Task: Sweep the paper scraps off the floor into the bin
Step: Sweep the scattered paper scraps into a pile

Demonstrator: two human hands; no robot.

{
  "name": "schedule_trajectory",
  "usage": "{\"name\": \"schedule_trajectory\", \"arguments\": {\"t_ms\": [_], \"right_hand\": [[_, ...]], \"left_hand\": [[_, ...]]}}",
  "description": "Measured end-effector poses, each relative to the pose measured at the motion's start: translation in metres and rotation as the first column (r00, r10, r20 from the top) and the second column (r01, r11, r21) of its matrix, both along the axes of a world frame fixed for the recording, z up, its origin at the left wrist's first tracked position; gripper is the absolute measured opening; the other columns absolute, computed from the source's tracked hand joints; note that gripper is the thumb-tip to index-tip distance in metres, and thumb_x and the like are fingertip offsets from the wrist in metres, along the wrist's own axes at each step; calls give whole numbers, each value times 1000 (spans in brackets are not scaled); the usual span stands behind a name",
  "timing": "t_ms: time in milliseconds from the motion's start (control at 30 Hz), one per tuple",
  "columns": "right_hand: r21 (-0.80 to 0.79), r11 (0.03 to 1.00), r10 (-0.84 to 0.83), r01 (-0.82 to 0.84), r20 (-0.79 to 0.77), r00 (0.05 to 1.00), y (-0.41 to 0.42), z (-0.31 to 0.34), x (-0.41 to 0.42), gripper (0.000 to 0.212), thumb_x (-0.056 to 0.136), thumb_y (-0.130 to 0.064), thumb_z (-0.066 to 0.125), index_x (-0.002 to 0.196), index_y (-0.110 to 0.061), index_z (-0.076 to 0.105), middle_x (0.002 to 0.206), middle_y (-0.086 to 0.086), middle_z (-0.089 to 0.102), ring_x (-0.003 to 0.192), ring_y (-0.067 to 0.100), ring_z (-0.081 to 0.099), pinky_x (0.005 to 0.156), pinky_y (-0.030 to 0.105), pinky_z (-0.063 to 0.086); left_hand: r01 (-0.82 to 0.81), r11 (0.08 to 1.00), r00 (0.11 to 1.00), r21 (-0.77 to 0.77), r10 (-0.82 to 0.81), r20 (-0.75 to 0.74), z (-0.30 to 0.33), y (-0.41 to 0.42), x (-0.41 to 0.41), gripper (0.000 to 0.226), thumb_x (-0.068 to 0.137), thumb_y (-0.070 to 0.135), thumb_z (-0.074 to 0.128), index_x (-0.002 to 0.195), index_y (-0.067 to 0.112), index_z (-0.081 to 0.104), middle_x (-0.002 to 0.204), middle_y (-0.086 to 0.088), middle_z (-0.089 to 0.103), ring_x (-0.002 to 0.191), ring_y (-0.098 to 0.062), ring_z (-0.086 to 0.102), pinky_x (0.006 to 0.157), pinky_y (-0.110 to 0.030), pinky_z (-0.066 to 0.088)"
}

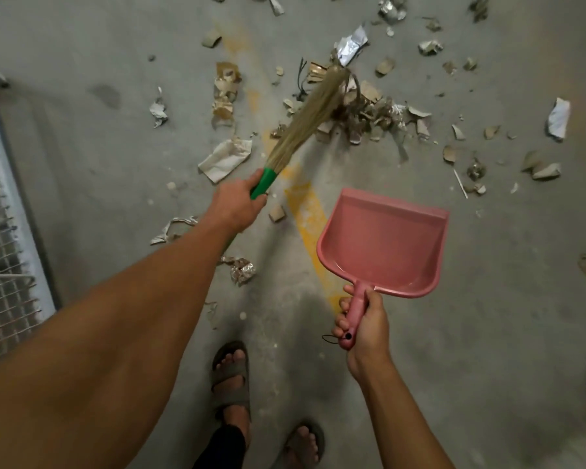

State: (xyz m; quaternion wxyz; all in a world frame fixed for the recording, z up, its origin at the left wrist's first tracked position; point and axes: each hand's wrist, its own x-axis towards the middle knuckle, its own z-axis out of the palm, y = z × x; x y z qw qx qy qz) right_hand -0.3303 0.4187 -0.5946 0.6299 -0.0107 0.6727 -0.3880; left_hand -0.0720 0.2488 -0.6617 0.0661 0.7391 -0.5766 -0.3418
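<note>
left hand (236, 204): curled around grass broom (305, 121) green handle | bristle tips in paper scraps (369, 113) pile | right hand (362, 328): grips pink dustpan (383, 242) handle, apart from pile

- Dim, flat, greyish light over the whole concrete floor (487, 299); colours look muted and slightly grainy
- No hard glare; only the crumpled foil scraps (352, 45) in the upper middle catch small pale highlights
- A soft dark shadow pools at lower centre around the sandalled feet (232, 377); the light perhaps comes from above and behind, though no source shows
- Motion blur smears the broom (305, 120) bristles and the scraps beside their tip; the pink dustpan (383, 245) is sharper
- Wide-angle distortion bends the mesh panel (4, 248) at the left edge and swells the left forearm (99, 350); the corners darken and soften
</note>
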Motion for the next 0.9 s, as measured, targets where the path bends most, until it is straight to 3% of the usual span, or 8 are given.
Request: {"name": "schedule_trajectory", "arguments": {"t_ms": [133,200,333,500,667,800,900], "right_hand": [[-52,997,55,-55,1,999,-32,30,-2,35,108,-40,38,108,-12,60,65,-2,51,40,10,36,37,21,29],[-82,994,68,-67,2,998,-47,42,-7,35,108,-40,38,108,-12,60,66,-1,51,40,10,37,37,21,31],[-95,992,86,-84,25,996,-69,55,-16,36,109,-39,37,110,-10,58,66,1,50,39,11,37,36,22,32],[-65,968,246,-243,47,968,-93,49,-23,37,110,-39,36,112,-9,58,66,0,48,40,11,36,37,22,32],[-85,874,483,-478,57,874,-113,45,-47,36,110,-37,36,110,-10,59,64,0,47,40,12,35,37,22,31],[-84,796,603,-599,20,798,-124,48,-80,35,109,-36,35,109,-11,59,65,0,46,41,12,34,37,23,30],[-64,751,658,-657,-14,753,-127,46,-103,35,109,-35,34,110,-11,59,64,-1,46,40,11,34,37,22,29]], "left_hand": [[-113,990,989,79,120,-85,17,25,-3,67,103,47,61,162,53,29,119,-10,66,75,-28,73,69,-43,67],[-146,985,985,95,154,-82,24,36,-7,68,102,51,60,162,55,27,124,-11,68,83,-30,73,75,-47,66],[-260,961,957,97,270,-110,31,63,-20,67,103,51,59,163,51,29,138,-18,67,116,-38,68,103,-45,55],[-459,882,872,111,471,-135,29,107,-51,67,105,50,57,164,51,26,129,-24,69,114,-39,69,102,-42,55],[-696,712,707,94,702,-89,23,153,-99,68,104,53,55,164,53,22,119,-24,71,108,-43,68,97,-46,57],[-869,480,477,123,877,-49,23,184,-138,68,106,50,53,166,49,21,123,-22,71,108,-42,67,98,-46,56],[-937,315,323,148,946,31,23,204,-159,68,108,45,53,168,42,22,135,-25,67,119,-46,64,103,-48,51]]}}
